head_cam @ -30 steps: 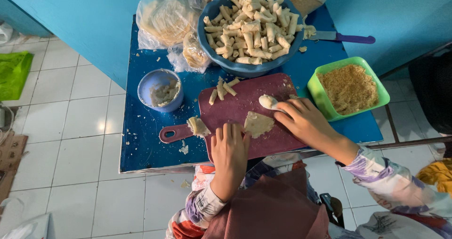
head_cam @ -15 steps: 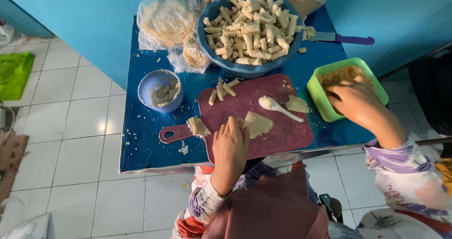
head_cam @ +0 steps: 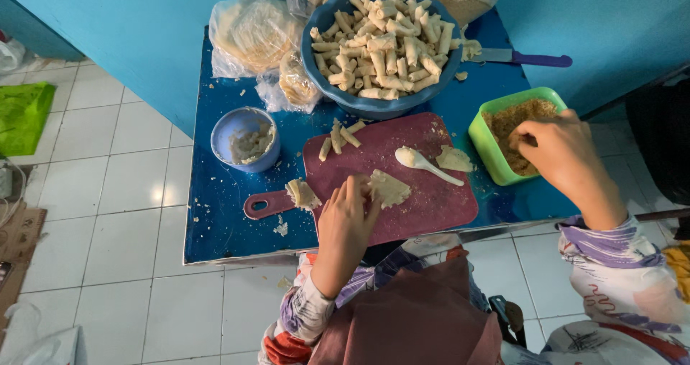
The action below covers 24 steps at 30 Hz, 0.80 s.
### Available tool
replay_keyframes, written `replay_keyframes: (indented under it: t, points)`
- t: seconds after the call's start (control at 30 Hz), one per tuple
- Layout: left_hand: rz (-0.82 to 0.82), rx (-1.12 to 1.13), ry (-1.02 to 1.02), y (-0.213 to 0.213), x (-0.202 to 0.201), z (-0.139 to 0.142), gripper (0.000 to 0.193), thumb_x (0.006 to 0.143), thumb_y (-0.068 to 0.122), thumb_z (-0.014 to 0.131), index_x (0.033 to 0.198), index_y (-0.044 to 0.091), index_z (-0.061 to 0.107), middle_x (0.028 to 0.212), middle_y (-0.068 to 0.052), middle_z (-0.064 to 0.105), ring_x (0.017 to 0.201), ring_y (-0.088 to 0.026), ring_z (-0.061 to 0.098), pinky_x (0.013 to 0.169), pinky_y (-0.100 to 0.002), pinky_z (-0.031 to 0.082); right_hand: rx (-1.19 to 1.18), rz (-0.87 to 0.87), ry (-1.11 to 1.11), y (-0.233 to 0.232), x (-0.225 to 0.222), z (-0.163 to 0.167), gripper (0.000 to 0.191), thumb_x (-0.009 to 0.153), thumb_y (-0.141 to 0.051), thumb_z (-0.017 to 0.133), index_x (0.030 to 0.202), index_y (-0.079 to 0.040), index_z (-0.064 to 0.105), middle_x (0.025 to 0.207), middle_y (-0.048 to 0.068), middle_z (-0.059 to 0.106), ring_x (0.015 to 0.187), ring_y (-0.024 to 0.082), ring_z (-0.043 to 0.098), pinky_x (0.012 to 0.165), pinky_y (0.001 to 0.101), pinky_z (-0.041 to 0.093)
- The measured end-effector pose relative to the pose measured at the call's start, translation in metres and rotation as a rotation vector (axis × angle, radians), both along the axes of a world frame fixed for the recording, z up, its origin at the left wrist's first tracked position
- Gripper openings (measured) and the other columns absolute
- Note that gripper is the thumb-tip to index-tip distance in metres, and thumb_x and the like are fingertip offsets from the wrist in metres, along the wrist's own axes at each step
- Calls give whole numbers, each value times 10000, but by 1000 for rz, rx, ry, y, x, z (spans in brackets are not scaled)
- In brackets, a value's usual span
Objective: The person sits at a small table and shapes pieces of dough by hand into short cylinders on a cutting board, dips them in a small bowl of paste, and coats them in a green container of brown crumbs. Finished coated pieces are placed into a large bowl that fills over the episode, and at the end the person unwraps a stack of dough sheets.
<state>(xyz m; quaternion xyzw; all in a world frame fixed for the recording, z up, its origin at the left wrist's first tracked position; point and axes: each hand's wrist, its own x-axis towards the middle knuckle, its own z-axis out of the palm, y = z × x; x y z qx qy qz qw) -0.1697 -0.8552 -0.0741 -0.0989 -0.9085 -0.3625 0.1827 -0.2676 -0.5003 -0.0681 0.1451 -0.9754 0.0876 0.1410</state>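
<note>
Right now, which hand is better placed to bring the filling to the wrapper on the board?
Right. The right hand is already in the green container of crumbly filling, while the left hand rests on the wrapper.

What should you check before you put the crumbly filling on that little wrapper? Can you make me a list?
1. Wrapper lies flat on the cutting board: ok.
2. Left hand steadies the wrapper, fingers at its edge: ok.
3. Right hand is in the green tub of crumbs: ok.
4. Right hand has actually pinched some crumbs: cannot tell, the fingers hide it.
5. Path from the tub back to the wrapper is free: not ok, the white spoon and another wrapper piece lie between them.
6. Small blue cup of paste stands upright beside the board: ok.
</note>
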Motion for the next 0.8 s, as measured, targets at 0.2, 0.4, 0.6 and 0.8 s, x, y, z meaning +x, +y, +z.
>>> replay_keyframes:
  t: [0.2, 0.4, 0.6, 0.8]
  points:
    - [6, 13, 30, 0, 3, -5, 181, 933, 101, 668, 1082, 68, 573, 982, -83, 704, 874, -318, 656, 735, -437, 524, -4, -9, -42, 0, 6, 10, 115, 923, -200, 709, 965, -138, 796, 552, 121, 595, 674, 338, 582, 943, 455, 502]
    - [11, 13, 23, 0, -1, -8, 152, 918, 105, 680, 1027, 71, 579, 912, -84, 687, 846, -318, 651, 719, -444, 517, 19, -27, -25, 4, 4, 8, 121, 895, -221, 727, 963, -160, 806, 555, 117, 608, 732, 352, 578, 858, 444, 495]
    - [5, -62, -7, -2, -9, -8, 94, 907, 108, 687, 955, 88, 609, 835, -105, 643, 813, -321, 642, 706, -443, 517, 4, -38, -18, 13, 5, 5, 134, 906, -267, 733, 974, -169, 795, 675, 114, 653, 805, 374, 580, 804, 465, 494]
    - [23, -65, 37, 1, -10, -9, 107, 871, 116, 696, 940, 102, 615, 845, -97, 643, 806, -327, 624, 719, -438, 505, -20, -67, -62, 11, 6, 6, 122, 916, -256, 726, 963, -173, 803, 630, 130, 635, 750, 377, 577, 789, 465, 498]
